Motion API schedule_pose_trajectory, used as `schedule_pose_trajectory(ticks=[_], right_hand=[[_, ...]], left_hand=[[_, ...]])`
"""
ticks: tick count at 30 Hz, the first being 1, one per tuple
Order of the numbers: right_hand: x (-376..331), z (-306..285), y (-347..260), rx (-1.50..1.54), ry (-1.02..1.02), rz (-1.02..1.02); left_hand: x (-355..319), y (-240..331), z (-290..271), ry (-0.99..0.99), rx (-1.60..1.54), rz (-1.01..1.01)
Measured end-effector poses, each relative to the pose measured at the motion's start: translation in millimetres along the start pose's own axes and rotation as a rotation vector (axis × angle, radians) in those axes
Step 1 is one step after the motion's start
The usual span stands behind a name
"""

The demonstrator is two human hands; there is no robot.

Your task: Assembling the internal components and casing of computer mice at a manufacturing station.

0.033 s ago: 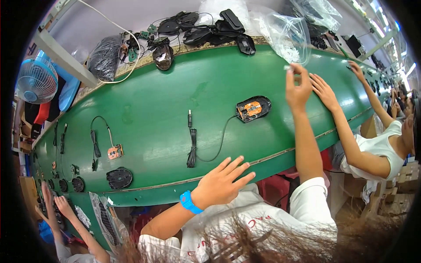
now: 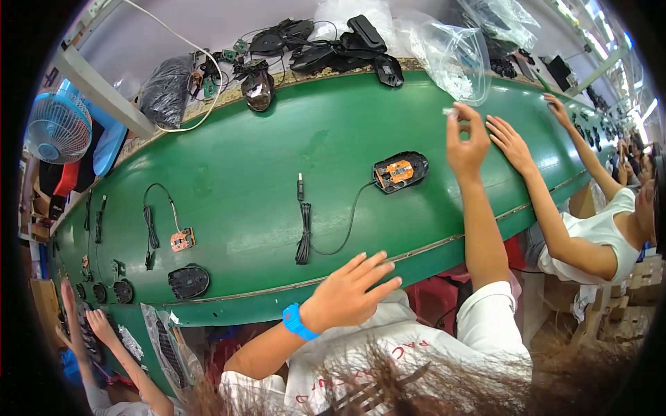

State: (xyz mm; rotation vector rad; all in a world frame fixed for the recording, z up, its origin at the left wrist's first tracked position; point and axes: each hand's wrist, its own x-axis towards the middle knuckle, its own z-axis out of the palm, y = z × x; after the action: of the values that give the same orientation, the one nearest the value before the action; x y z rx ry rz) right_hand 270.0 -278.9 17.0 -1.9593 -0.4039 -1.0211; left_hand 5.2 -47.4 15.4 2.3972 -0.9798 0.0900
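Observation:
My left hand (image 2: 347,295), a blue band (image 2: 298,322) around its wrist, is above the table's near edge with fingers spread and nothing in them. Over the green table my right hand (image 2: 467,142) pinches a small whitish piece (image 2: 450,111) between thumb and fingertips, just below a clear bag of small white parts (image 2: 459,82). The piece is too small to name. Between my hands lies an opened black computer mouse base (image 2: 411,170) with an orange circuit board (image 2: 397,173) in it. Its cable runs left to a tied bundle (image 2: 304,236) and a plug (image 2: 300,186).
Left on the green table (image 2: 229,166) are another orange board (image 2: 182,240) and a black mouse shell (image 2: 189,283). Black mice (image 2: 326,52) and bags pile along the back ledge. A co-worker's hands (image 2: 512,145) are at my right, another's (image 2: 103,326) at far left.
My right hand has shifted slightly left with the small whitish piece. My left hand has barely moved. A co-worker's hand at far right has moved a little.

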Motion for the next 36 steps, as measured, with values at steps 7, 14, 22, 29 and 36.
schedule_pose_trajectory(ticks=[7, 14, 22, 29, 36], right_hand=[[-16.2, -0.8, 6.1, -0.011, -0.19, 0.097], [-3.2, -31.2, 20.2, 0.227, -0.615, 0.557], [-24.6, -14.8, 62.1, 0.174, -0.467, 0.278], [-36.9, 29.3, -96.1, 0.371, -0.529, -0.051], [-93.2, 68.5, -184.1, 0.617, -1.088, 0.006]], left_hand=[[-101.7, -19.0, -90.3, 0.584, 0.218, -0.303], [-206.9, -33.6, -140.6, 0.585, 0.471, -0.844], [-218.6, -70.4, -115.6, 0.51, 0.14, -0.904], [-133.5, -65.7, -83.4, 0.501, 0.04, -0.701], [-94.5, -57.1, -53.7, 0.538, -0.046, -0.598]])
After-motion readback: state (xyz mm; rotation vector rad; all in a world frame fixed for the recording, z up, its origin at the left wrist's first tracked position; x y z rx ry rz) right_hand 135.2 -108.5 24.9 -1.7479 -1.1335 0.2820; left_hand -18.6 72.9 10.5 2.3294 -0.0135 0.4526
